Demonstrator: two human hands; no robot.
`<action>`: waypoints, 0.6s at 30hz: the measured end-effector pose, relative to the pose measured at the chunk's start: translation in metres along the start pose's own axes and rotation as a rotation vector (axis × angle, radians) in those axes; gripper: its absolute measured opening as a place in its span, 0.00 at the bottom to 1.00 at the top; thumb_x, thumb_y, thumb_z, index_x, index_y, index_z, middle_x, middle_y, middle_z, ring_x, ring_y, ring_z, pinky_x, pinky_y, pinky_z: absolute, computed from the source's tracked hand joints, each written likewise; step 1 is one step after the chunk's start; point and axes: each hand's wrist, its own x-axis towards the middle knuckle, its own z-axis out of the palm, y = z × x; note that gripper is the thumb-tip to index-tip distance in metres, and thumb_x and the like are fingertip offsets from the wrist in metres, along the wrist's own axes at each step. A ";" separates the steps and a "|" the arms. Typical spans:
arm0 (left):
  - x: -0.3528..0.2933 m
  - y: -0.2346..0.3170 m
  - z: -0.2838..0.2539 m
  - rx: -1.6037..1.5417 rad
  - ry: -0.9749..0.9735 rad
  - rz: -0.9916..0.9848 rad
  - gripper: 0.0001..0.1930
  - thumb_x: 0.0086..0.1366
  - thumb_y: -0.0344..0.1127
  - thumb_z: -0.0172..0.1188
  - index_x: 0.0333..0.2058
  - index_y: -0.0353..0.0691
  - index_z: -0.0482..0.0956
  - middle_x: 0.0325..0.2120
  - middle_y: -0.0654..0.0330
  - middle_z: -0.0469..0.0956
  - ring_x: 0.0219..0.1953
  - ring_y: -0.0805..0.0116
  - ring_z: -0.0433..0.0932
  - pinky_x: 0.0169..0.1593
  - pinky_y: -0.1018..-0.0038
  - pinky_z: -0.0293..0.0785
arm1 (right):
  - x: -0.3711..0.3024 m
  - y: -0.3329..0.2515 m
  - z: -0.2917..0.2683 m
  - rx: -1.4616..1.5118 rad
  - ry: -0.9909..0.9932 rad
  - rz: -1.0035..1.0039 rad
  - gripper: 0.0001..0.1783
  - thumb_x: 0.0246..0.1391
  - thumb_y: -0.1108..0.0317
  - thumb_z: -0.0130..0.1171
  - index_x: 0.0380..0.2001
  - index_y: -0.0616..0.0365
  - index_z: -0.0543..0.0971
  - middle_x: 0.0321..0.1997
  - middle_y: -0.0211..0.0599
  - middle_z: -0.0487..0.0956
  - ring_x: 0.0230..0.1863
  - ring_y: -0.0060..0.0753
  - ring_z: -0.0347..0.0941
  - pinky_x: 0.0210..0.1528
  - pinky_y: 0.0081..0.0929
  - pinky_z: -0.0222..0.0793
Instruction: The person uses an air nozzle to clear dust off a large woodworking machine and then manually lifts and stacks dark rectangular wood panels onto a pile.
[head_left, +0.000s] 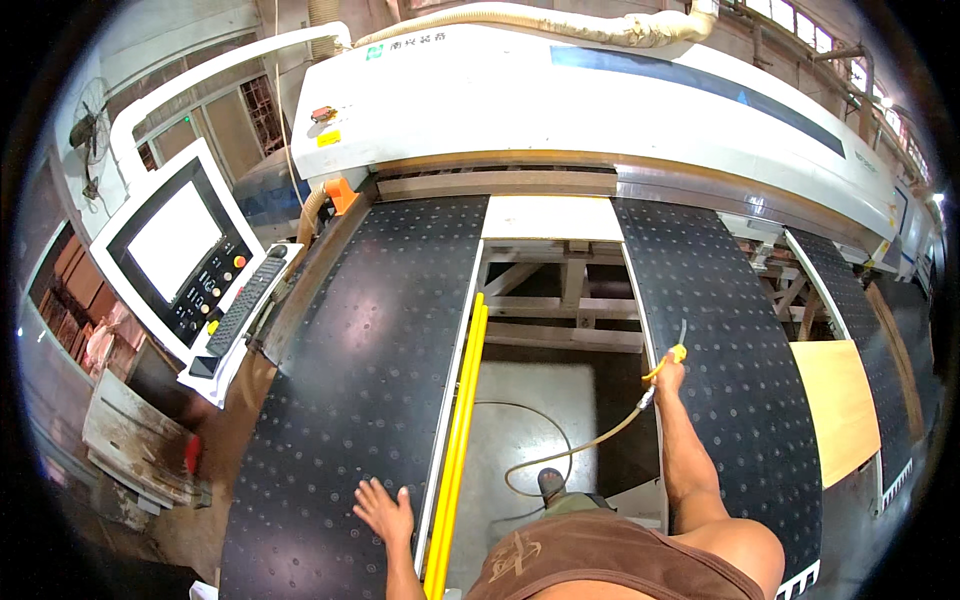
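A bright workshop is stretching out behind a long white machine [460, 100], and before it two black dotted tables are running toward the viewer, the left table [350, 330] and the right table [690, 270], with a gap between them opening onto a grey floor [510, 375]; and here is the key spot, over the inner edge of the right table, where the yellow air gun [679, 353] is sitting inside the right hand [670, 374]; its thin nozzle [684, 328] is pointing away from the body, up toward the machine, so the gun's long axis is running roughly in line with the reaching arm; the pale hose [600, 437] is trailing from the gun's near end, sweeping down and leftward over the gap and curling into a loop; the right hand is plainly the nearer one, its grip clamping around the gun's body, its arm stretching well forward and nearly straight; across the gap the left hand [385, 510] is hanging well apart from the gun, holding nothing, back upward, fingers spreading apart above the left table; whether its palm is touching the surface, one cannot tell; just beside it, two yellow strips [462, 420] are lying lengthwise along that table's inner edge.
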 end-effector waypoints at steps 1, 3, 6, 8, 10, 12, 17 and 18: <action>0.009 0.008 0.003 0.012 0.013 0.045 0.41 0.67 0.56 0.54 0.69 0.32 0.59 0.72 0.42 0.51 0.75 0.43 0.45 0.74 0.45 0.34 | -0.009 0.007 0.026 0.002 -0.125 -0.007 0.29 0.68 0.44 0.50 0.25 0.60 0.75 0.17 0.38 0.76 0.16 0.36 0.74 0.18 0.36 0.68; 0.032 0.053 0.021 0.006 0.002 0.158 0.41 0.68 0.58 0.52 0.69 0.32 0.58 0.72 0.42 0.51 0.75 0.42 0.45 0.74 0.44 0.35 | -0.005 0.018 0.062 -0.194 -0.345 -0.175 0.30 0.66 0.41 0.52 0.28 0.61 0.78 0.18 0.39 0.77 0.19 0.35 0.75 0.21 0.37 0.69; 0.060 0.063 0.022 0.062 -0.008 0.130 0.43 0.69 0.62 0.49 0.71 0.34 0.55 0.73 0.47 0.50 0.76 0.47 0.43 0.74 0.45 0.32 | -0.115 -0.002 0.166 -0.427 -0.875 -0.201 0.31 0.62 0.37 0.55 0.32 0.58 0.80 0.25 0.33 0.79 0.24 0.28 0.72 0.27 0.35 0.68; 0.069 0.095 0.027 0.069 -0.040 0.097 0.44 0.69 0.63 0.48 0.72 0.35 0.53 0.74 0.49 0.48 0.76 0.49 0.42 0.74 0.45 0.29 | -0.130 0.000 0.208 -0.427 -0.976 -0.229 0.30 0.63 0.39 0.55 0.40 0.60 0.80 0.28 0.37 0.80 0.32 0.35 0.76 0.36 0.39 0.72; 0.072 0.101 0.026 0.075 -0.045 0.066 0.44 0.69 0.64 0.47 0.72 0.36 0.52 0.74 0.50 0.47 0.76 0.50 0.41 0.74 0.45 0.29 | -0.145 -0.022 0.252 -0.395 -0.894 -0.373 0.30 0.65 0.42 0.52 0.43 0.64 0.79 0.31 0.45 0.81 0.36 0.42 0.80 0.43 0.43 0.73; 0.071 0.100 0.023 0.085 -0.050 0.031 0.44 0.69 0.64 0.47 0.72 0.38 0.52 0.75 0.50 0.46 0.77 0.51 0.41 0.74 0.45 0.28 | -0.146 -0.053 0.291 -0.412 -0.927 -0.397 0.32 0.65 0.40 0.49 0.49 0.62 0.78 0.34 0.54 0.83 0.39 0.53 0.82 0.44 0.48 0.74; 0.068 0.100 0.022 0.097 -0.055 -0.008 0.43 0.69 0.64 0.47 0.73 0.40 0.52 0.75 0.53 0.46 0.77 0.52 0.41 0.74 0.45 0.29 | -0.107 -0.139 0.380 -0.403 -0.835 -0.394 0.34 0.64 0.38 0.48 0.46 0.62 0.81 0.44 0.61 0.82 0.51 0.60 0.79 0.53 0.49 0.73; 0.073 0.111 0.028 0.100 -0.056 0.019 0.43 0.70 0.64 0.47 0.73 0.41 0.52 0.75 0.54 0.46 0.77 0.52 0.41 0.75 0.46 0.29 | -0.069 -0.145 0.399 -0.471 -0.757 -0.410 0.34 0.64 0.38 0.47 0.46 0.61 0.82 0.46 0.61 0.82 0.53 0.61 0.78 0.54 0.49 0.72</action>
